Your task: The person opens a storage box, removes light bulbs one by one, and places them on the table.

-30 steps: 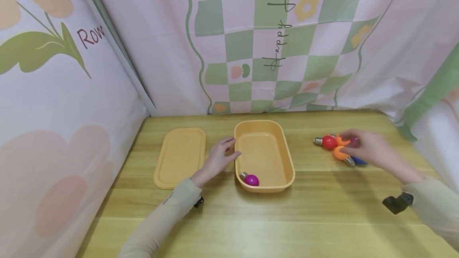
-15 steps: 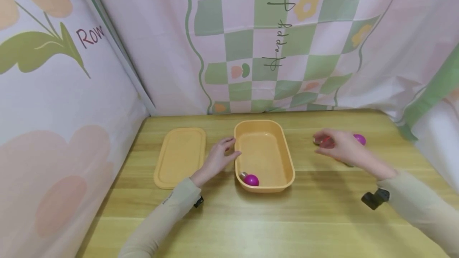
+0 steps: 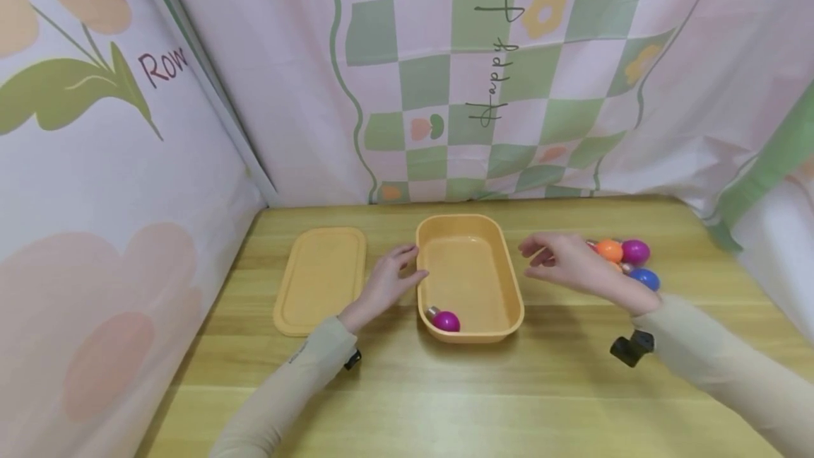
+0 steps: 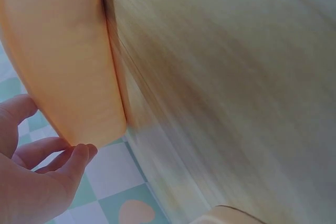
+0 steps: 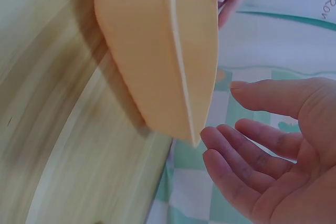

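My left hand touches the left rim of a yellow plastic box, thumb tip over the edge. In the left wrist view its fingertips rest at the box's rim. One purple light bulb with a silver screw base lies in the box's near left corner. My right hand is just right of the box, holding nothing, fingers loosely bent. The right wrist view shows its thumb and fingers spread apart near a corner of the box.
Behind the right hand lies a group of bulbs: an orange bulb, a purple bulb, a blue bulb and others partly hidden. A yellow lid lies flat left of the box. A printed curtain closes off the table's back.
My right hand has moved left, away from the bulbs toward the box, uncovering the orange, purple and blue ones. The left hand, box and bulb inside it have stayed put.
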`<state>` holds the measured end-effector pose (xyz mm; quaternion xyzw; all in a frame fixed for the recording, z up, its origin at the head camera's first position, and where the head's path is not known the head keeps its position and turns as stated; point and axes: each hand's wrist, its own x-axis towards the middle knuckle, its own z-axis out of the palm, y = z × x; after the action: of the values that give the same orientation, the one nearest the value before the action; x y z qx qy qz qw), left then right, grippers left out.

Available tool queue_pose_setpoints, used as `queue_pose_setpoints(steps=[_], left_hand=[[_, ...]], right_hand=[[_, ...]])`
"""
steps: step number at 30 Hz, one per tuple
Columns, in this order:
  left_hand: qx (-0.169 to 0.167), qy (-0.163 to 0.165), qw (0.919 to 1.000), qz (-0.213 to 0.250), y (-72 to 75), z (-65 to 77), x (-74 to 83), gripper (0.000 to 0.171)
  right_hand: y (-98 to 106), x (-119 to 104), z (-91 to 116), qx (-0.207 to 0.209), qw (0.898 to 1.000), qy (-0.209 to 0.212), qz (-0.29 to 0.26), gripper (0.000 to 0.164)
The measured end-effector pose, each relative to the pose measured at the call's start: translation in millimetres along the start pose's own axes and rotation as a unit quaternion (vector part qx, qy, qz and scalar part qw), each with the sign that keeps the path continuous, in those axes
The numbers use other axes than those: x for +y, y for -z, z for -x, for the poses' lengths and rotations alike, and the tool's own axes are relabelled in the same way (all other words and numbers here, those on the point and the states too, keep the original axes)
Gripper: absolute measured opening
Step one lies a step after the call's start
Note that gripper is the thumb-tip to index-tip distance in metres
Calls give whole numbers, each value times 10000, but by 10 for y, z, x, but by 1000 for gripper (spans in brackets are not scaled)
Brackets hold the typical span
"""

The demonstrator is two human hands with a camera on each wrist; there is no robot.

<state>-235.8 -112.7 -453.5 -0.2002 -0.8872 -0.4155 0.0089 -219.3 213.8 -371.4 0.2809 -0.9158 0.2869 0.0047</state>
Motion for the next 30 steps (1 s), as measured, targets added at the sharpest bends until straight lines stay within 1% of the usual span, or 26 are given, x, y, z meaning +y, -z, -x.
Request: queue_pose_setpoints(steps=[6,15,19,24,30], left_hand=[[9,21,10000,6,4,7,7,56],[-27,73,10000,-15,8,6,20,58],[-25,50,10000,-42,6,5,15,57],[-14,23,10000,30,-2,1,11,56],[-15,41,9999,113,-4,5,9,56]], right_hand=[[-90,-90,-81,-53,9997,210,-133,27],[-209,-201,-150,-465,9988,152,-17,29],[-260,-243,-187,-600,9979,240,-9,29],[-309,-300,-236,-762,9966,318,11,28],[-394,-381,-295,-966,9943,451,-90,26]])
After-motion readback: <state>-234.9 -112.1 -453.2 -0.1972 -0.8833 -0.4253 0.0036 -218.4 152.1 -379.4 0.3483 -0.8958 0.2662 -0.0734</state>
